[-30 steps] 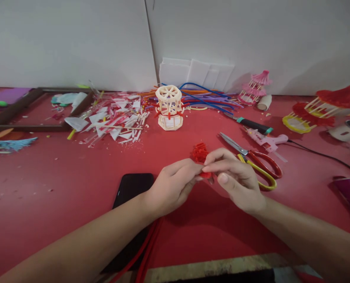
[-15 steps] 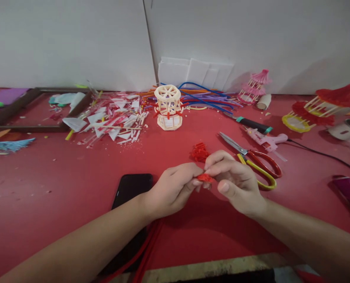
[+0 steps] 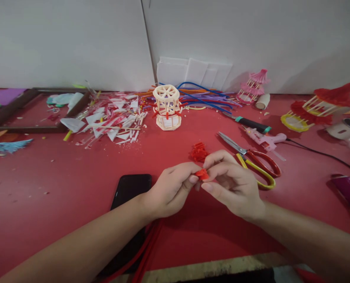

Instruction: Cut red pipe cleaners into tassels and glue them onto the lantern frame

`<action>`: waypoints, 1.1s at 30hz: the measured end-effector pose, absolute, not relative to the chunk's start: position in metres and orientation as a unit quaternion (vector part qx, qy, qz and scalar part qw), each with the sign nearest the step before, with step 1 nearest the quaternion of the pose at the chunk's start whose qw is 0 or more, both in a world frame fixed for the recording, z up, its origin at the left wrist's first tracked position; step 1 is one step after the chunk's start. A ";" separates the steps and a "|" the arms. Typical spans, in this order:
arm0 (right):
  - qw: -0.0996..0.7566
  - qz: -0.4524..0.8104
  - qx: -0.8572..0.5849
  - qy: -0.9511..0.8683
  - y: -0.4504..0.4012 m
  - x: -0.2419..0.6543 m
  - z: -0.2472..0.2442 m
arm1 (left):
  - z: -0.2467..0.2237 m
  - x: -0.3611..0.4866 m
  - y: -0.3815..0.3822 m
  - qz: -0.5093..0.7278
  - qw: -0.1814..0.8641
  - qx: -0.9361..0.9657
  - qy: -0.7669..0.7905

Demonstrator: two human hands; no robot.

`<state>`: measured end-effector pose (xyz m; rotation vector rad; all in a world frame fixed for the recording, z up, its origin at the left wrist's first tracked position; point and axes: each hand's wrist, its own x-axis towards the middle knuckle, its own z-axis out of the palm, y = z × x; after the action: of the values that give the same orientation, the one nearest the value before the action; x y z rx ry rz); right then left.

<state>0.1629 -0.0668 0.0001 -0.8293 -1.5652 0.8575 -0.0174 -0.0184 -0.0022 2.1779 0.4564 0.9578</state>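
Between the fingertips of both hands is a small red piece; its exact kind is too small to make out. My left hand pinches it from the left with thumb and forefinger. From the right, my right hand closes its curled fingertips on it, thumb just below. Just beyond my fingers lies a pile of short red cut pieces. Farther back stands a cream stick lantern frame with a ring of red pieces around its middle.
Scissors and a pink glue gun lie to the right, near a utility knife. A black phone is under my left wrist. Paper and stick scraps cover the back left. Coloured pipe cleaners lie behind the frame.
My right thumb has come in closer to the red piece. The piece has turned and shifted slightly up and left between my fingertips.
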 end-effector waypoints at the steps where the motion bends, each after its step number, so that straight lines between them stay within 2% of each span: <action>1: 0.557 0.363 -0.352 -0.659 -0.067 0.162 0.000 | -0.002 -0.017 -0.019 0.367 0.352 0.842 0.177; 5: 0.603 0.327 -0.353 -0.636 -0.068 0.160 -0.002 | 0.000 -0.017 -0.019 0.351 0.358 0.845 0.185; 8: 0.587 0.260 -0.375 -0.669 -0.068 0.162 -0.001 | 0.002 -0.015 -0.019 0.341 0.389 0.832 0.202; 14: 0.552 0.196 -0.395 -0.707 -0.068 0.166 0.002 | 0.000 -0.012 -0.016 0.270 0.616 0.693 0.260; 17: 0.544 0.202 -0.407 -0.705 -0.066 0.166 0.002 | -0.001 -0.011 -0.016 0.258 0.669 0.646 0.262; 33: 0.575 0.265 -0.436 -0.640 -0.064 0.162 -0.003 | 0.001 -0.013 -0.015 0.268 0.558 0.751 0.230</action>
<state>0.1617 -0.0640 -0.0032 -1.0206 -1.4984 0.6211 -0.0132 -0.0150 0.0011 1.7719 0.5436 0.6322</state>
